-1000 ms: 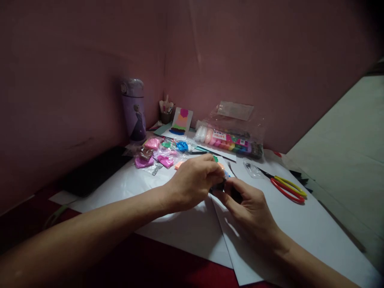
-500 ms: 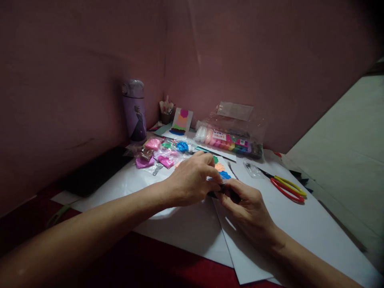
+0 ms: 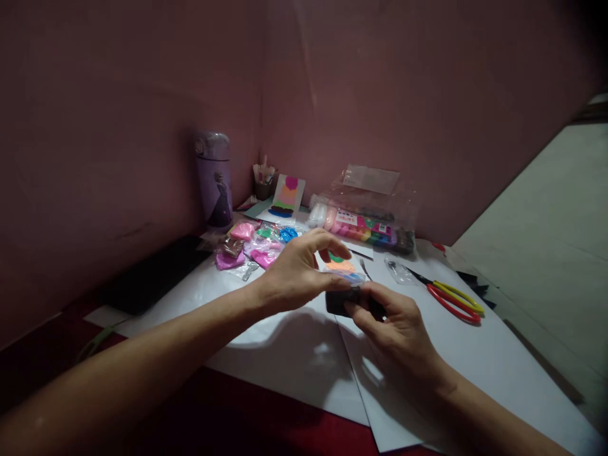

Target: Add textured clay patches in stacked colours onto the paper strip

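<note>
Left hand [image 3: 294, 278] lifted; dark flat block [image 3: 338, 303] exposed.

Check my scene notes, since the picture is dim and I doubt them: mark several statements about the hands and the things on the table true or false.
1. The right hand grips a dark block. True.
2. The scissors have blue handles. False: they are red and yellow.
3. A purple bottle stands upright by the wall. True.
4. The clear bag of clay sticks lies under the right hand. False: it lies by the wall, beyond the dark block.
5. The scissors lie on white paper. True.
</note>
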Available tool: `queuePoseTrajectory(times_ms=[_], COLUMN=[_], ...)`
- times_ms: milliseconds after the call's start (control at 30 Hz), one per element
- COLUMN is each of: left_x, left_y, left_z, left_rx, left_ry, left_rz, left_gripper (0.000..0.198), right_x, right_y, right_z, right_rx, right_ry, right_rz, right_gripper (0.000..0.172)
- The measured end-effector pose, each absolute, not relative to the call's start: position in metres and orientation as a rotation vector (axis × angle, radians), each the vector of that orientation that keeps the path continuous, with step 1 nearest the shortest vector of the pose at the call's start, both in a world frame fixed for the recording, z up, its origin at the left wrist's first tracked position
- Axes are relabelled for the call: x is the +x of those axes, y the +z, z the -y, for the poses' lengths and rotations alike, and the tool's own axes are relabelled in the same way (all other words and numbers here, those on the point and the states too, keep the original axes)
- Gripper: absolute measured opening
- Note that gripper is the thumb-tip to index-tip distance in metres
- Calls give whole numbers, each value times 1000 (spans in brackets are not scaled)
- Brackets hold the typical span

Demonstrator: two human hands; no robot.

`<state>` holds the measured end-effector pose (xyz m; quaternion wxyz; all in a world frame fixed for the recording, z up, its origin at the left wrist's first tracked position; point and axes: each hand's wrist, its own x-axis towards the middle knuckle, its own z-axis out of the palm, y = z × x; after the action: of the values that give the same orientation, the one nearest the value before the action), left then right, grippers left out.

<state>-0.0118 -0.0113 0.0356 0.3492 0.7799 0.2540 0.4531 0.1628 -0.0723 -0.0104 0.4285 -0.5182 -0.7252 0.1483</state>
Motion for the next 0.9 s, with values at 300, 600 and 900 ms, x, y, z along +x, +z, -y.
queuePoseTrajectory(times_ms=[300, 600, 900], left_x=[-10, -9, -9], left_y=[28, 31, 27], left_z=[5, 11, 4], left_rx=[1669, 1771, 1735], left_ry=[826, 760, 778], left_rz=[-627, -623, -707], left_gripper=[14, 9, 14], right_x=[164, 165, 168], right_y=[-8, -5, -5], right_z=[75, 74, 71], right_rx=[-1278, -1123, -1178], right_ry=[452, 557, 583], right_rz=[1852, 1682, 1584], right_gripper=[10, 10, 11])
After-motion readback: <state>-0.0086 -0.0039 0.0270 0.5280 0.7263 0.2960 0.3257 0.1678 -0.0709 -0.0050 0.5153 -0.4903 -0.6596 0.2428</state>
